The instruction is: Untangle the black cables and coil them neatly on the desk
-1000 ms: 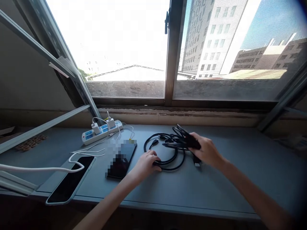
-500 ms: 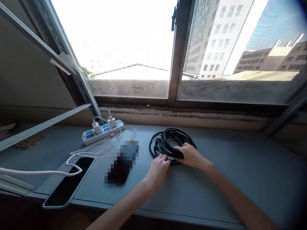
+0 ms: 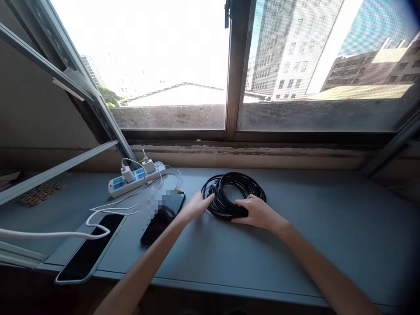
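A coil of black cable (image 3: 226,203) lies on the grey desk (image 3: 213,253) in front of the window. My right hand (image 3: 259,212) is closed around the coil's near right side, thumb on top. At the coil's left edge is my left hand (image 3: 196,206), thumb stretched towards the loops and apart from the fingers. Whether its fingertips touch the cable I cannot tell. A dark plug-like end (image 3: 211,190) shows inside the left part of the coil.
A white power strip (image 3: 138,178) with two chargers stands at the back left. A dark phone (image 3: 164,221), partly blurred, lies left of the coil. Another phone (image 3: 90,251) lies near the front edge under a white cable (image 3: 65,235). A metal frame (image 3: 88,96) slants up on the left.
My left hand has moved left and away from me, from the coil's near edge to its left side. The coil lies flatter and rounder. My right hand stays on it.
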Tool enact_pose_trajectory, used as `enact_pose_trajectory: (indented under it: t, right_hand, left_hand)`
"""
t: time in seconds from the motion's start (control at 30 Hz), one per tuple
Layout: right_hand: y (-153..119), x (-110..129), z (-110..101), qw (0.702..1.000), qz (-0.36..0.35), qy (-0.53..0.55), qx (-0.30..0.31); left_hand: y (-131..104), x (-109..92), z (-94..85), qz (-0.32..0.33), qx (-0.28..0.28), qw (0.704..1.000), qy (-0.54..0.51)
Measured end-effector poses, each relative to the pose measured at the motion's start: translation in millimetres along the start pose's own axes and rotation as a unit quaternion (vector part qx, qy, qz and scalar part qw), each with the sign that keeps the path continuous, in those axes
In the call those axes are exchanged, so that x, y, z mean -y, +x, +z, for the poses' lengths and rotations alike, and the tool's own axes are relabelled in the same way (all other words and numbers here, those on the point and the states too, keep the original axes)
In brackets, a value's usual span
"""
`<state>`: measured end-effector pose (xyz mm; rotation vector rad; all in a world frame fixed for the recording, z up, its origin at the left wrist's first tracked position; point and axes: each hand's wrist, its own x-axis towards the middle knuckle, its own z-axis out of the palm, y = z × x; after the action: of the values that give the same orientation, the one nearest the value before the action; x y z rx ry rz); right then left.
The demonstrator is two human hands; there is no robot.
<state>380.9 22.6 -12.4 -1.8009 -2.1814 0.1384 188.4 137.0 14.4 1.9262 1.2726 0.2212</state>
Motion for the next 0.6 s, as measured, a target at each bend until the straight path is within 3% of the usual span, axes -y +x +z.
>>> enact_pose_trajectory:
  t: [0.13, 0.3, 0.6]
  right_hand:
    - [0.5, -10.6, -7.0, 0.998, 0.027, -0.042, -0.039]
    - [-7.5, -38.7, -25.1, 0.993, 0.08, -0.044, -0.071]
    - [-41.3, -99.3, -56.1, 0.959, 0.266, 0.083, 0.043]
  left_hand:
    - [19.7, -15.6, 7.9, -0.015, 0.073, 0.997, 0.018]
    - [28.6, -46.8, 49.2, -0.015, 0.129, 0.991, -0.011]
    - [27.7, -97.7, 111.2, -0.009, 0.25, 0.95, -0.187]
